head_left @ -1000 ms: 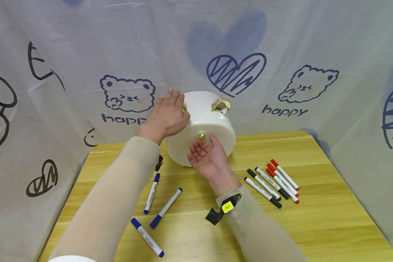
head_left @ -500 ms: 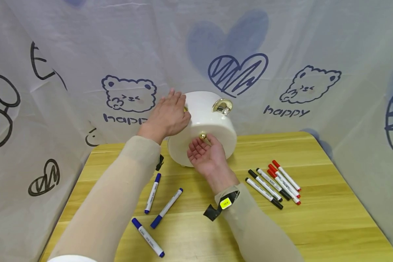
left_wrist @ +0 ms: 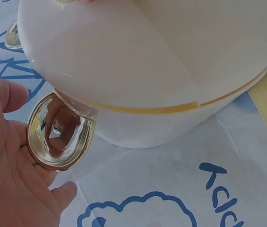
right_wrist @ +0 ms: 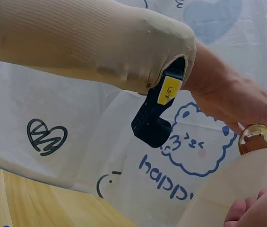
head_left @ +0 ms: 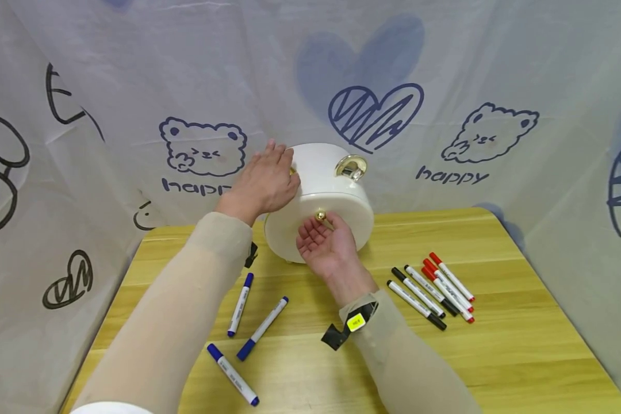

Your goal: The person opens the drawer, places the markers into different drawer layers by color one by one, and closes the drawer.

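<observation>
A white, drum-shaped box [head_left: 323, 167] stands on its side at the back of the table, its round front cover [head_left: 287, 236] facing me. Gold ear-like fittings stick out from its upper sides: the right one [head_left: 351, 167] is fully visible, the left one [left_wrist: 60, 132] mostly covered in the head view. My left hand [head_left: 264, 183] rests on that left ear with fairly straight fingers reaching behind it. With thumb and index finger, my right hand [head_left: 331, 247] pinches the gold knob [head_left: 321, 215] of the cover, palm upward. The cover sits against the body, with a gold line [left_wrist: 147, 109] along the seam.
Blue markers [head_left: 232, 375] lie spread out at the front left. Black markers [head_left: 416, 305] and red markers [head_left: 447, 282] are grouped on the right of the wooden table [head_left: 517, 345]. A patterned white cloth [head_left: 290, 69] hangs close behind the box.
My right thumb and fingers have come up to the knob and now pinch it. My left hand stays on the left ear. The box looks unmoved.
</observation>
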Demonstrator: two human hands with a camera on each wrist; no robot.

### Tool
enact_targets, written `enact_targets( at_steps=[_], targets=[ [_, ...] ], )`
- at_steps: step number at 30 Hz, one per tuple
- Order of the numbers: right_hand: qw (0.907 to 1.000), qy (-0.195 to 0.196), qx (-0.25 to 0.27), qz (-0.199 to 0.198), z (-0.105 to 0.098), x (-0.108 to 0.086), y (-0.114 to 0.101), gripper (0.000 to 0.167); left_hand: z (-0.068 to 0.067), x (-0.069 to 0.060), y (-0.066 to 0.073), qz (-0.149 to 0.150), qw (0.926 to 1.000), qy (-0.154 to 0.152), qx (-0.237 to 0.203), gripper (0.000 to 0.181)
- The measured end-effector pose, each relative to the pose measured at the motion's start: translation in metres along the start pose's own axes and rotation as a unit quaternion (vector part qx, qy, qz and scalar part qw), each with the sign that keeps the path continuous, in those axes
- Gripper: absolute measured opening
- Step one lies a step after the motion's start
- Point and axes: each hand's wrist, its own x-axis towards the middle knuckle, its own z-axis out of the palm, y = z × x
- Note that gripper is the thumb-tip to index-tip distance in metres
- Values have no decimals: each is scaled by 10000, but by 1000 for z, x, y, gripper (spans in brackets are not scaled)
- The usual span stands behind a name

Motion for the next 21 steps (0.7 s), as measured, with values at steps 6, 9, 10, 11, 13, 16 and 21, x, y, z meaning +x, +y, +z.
enact_targets(
  at_steps=[6,9,10,11,13,16,21],
  targets=[
    [9999,13,-107,-2,-2,-1,-1,29,-1,1,-1,37,9999,-86,88,73],
    [9999,11,-167,-12,-3,-4,-1,30,-2,1,-1,96,9998,-107,155,74],
    [9998,14,-188,-16,-4,-5,0,30,-3,1,-1,114,9997,-115,171,74],
    [9998,17,-219,-19,-4,-6,0,30,-3,1,-1,122,9997,-128,182,74],
    [9996,1,-281,-19,-5,-8,1,30,-3,1,-1,128,9996,-173,192,73],
    [9995,-17,-330,-15,-7,-10,2,30,-4,0,-2,115,9995,-225,163,73],
    [9993,-31,-384,-9,-10,-15,3,30,-4,-2,-2,115,9996,-228,102,73]
  ],
)
